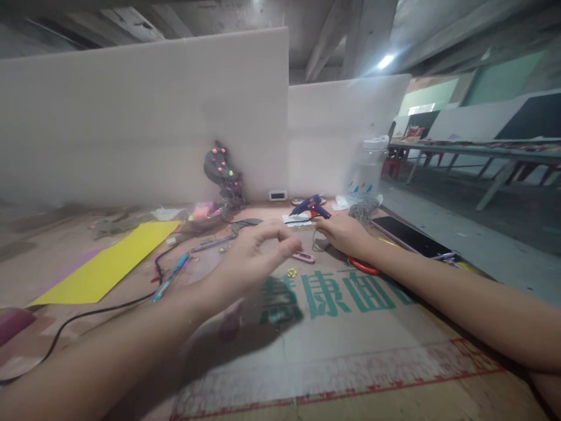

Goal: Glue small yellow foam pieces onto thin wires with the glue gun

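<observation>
My left hand (249, 257) hovers above the cardboard sheet (350, 351), fingers curled forward and loosely apart, holding nothing that I can see. My right hand (344, 234) reaches further ahead and rests on the table just short of the blue glue gun (311, 206); its fingers are turned away and I cannot see whether they grip anything. A small pink utility knife (303, 256) lies between the two hands. Red scissor handles (363, 267) poke out under my right wrist.
A yellow paper sheet (109, 263) lies at the left, with a black cable (87, 316) and pens (175, 275) beside it. A dark craft figure with coloured beads (223, 172) stands against the white partition. A phone (409, 237) and plastic bottle (368, 169) sit at the right.
</observation>
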### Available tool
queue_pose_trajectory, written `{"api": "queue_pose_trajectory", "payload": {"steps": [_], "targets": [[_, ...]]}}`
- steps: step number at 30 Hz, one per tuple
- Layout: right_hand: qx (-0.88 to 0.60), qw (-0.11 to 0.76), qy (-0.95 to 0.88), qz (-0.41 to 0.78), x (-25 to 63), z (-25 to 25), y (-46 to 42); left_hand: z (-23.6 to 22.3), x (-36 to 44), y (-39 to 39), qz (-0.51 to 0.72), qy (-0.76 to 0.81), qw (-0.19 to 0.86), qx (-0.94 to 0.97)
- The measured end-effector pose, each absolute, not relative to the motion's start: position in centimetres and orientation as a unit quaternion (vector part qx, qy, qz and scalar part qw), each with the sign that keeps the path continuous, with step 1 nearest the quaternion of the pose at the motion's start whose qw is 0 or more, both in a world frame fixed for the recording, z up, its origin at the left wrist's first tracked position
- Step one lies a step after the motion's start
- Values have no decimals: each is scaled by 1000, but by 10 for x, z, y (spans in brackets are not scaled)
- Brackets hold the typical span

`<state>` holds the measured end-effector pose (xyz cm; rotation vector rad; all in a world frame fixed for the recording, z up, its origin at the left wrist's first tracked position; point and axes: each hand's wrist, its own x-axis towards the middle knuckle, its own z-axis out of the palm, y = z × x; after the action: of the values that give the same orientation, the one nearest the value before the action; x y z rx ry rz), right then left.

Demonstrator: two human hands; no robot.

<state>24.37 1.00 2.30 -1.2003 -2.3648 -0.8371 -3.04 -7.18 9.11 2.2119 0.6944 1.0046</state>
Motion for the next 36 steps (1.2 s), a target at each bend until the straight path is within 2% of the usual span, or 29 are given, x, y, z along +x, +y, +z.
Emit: {"api": "queue_pose_trajectory", "payload": {"steps": [4, 6, 10, 13, 21, 27, 36], "targets": [[-419, 191, -839, -291, 245, 21, 11, 96, -31, -84, 198, 141, 361, 900], [-423, 186, -839, -287, 245, 22, 11, 90, -28, -78, 223, 164, 351, 895], [-419, 174, -845, -283, 244, 23, 11, 58, -26, -40, 302, 329, 227, 866], [-414, 177, -846, -286, 244, 23, 11, 34, -28, -14, 278, 375, 207, 860], [-412, 198, -843, -285, 247, 19, 13, 22, -24, -22, 191, 302, 86, 930], [-414, 200, -843, -279, 247, 19, 13, 20, -23, -21, 190, 321, 93, 923], [-419, 193, -843, -277, 246, 19, 12, 21, -21, -21, 166, 315, 36, 934]]}}
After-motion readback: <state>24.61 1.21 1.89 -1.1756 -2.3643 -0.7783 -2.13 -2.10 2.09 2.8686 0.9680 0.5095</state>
